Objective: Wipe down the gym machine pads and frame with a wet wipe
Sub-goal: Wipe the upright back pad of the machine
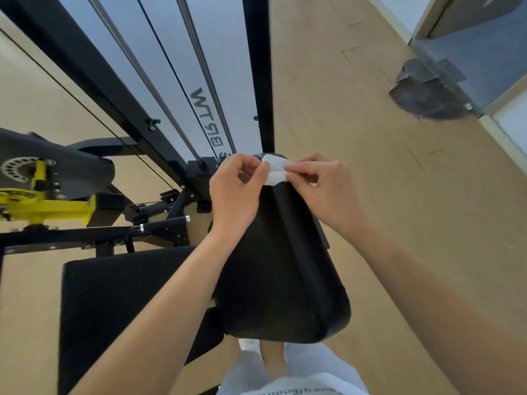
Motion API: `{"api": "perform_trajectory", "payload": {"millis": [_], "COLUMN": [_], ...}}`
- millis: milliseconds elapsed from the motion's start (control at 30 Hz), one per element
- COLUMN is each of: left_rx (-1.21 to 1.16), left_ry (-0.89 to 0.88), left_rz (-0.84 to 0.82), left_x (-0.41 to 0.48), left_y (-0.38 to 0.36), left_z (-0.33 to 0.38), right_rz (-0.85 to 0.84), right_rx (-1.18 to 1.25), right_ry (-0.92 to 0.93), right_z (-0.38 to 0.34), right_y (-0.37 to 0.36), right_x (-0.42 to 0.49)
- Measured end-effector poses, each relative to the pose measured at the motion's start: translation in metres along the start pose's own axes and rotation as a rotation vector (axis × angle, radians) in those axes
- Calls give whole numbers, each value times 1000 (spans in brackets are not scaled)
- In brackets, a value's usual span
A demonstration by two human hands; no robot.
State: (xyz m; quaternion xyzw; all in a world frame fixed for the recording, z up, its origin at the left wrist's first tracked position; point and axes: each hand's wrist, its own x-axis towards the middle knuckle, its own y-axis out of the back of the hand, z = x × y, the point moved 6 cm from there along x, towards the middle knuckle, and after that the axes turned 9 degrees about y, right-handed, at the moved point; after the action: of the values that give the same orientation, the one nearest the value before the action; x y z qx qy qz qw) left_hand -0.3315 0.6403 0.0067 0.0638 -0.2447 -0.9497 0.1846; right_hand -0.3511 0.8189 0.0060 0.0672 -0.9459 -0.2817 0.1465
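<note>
A small white wet wipe is held between both hands above the top end of a black back pad. My left hand pinches its left edge with thumb and fingers. My right hand pinches its right edge. A black seat pad lies below left of the back pad. The black machine frame rises behind, with silver guide rods and a cable in front of a grey panel.
Yellow adjustment parts and a perforated disc sit at the left. A black handle bar runs beside the seat. A dark grey cloth lies on the wooden floor near a doorway at the right.
</note>
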Motion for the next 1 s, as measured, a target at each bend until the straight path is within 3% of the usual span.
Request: {"api": "perform_trajectory", "payload": {"millis": [167, 367, 533, 633, 833, 1000], "left_rx": [-93, -188, -186, -201, -234, -255], "left_ry": [65, 114, 115, 48, -255, -266], "left_rz": [-85, -163, -176, -178, -307, -226], "left_x": [26, 45, 56, 56, 49, 46], "left_y": [0, 3, 9, 15, 13, 12], "left_z": [-11, -29, -46, -55, -67, -90], "right_rz": [-69, -267, -442, -547, -680, -926], "right_rx": [-90, -222, -171, -142, -217, -250], "right_ry": [18, 34, -28, -74, -174, -314], "right_z": [-5, -14, -19, -21, -31, -30], "right_y": [-4, -14, -25, -33, -50, -76], "right_x": [30, 63, 86, 97, 112, 125]}}
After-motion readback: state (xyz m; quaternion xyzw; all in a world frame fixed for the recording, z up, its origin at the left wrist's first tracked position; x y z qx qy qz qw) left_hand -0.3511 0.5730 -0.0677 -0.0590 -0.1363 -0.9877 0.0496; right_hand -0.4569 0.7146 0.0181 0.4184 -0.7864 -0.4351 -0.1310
